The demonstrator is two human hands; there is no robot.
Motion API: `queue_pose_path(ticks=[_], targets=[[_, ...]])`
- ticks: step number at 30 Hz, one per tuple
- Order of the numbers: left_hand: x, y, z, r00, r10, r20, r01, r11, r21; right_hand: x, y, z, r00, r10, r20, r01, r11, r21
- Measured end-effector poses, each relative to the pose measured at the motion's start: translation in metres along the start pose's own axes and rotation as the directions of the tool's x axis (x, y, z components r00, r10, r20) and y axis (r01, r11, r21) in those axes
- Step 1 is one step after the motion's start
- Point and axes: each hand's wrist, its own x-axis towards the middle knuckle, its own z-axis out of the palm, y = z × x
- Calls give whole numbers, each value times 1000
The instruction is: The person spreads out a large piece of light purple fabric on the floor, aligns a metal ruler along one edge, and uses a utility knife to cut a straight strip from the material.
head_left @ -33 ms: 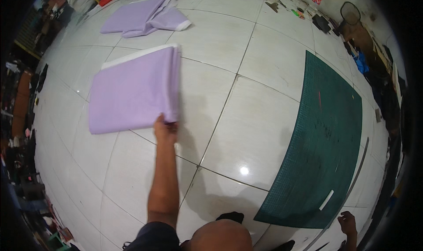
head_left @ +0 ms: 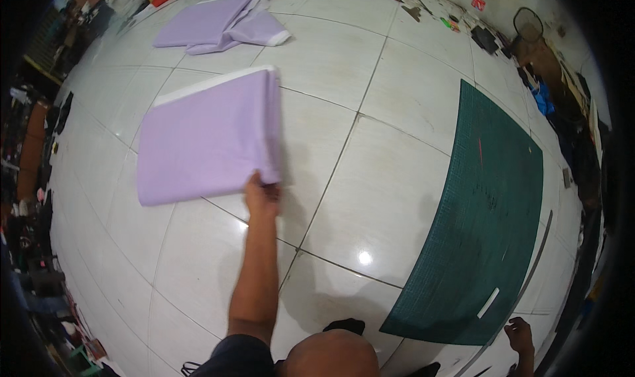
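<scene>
Green cutting mat (head_left: pixel 493 231) at near right, flat on white floor tiles (head_left: pixel 344 198); short white strip (head_left: pixel 489 303) lying on it, long thin grey strip (head_left: pixel 537 258) beside its right edge. Right hand (head_left: pixel 520 336) just off the mat's near corner, fingers curled; cannot tell whether it holds anything. Left hand (head_left: pixel 262 200) reaches farther forward, closed on the near right corner of the folded lilac sheet (head_left: pixel 205 139). Sheet lies on the tiles, left of the mat and well apart from it, white band along its far edge. Looks soft, pliable, not fragile; layers probably give it some heft, and its smooth face might let them slip. One corner seems a weak hold: better both hands, all layers pinched, along the thick right-hand edge. Beyond, a second lilac piece (head_left: pixel 205 23), loosely bunched.
</scene>
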Motion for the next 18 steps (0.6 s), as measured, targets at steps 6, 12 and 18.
queue_pose_path(ticks=[6,12,18], targets=[[-76,-103,70,902,-320,291,275,944,185,34,-40,-1,998,-63,0,63,997,46],[-94,0,2,895,197,400,-446,369,816,23,-45,-2,999,-40,-19,43,981,191],[-12,164,-133,601,797,-67,132,-16,991,12,16,13,1000,-1,8,0,998,55]])
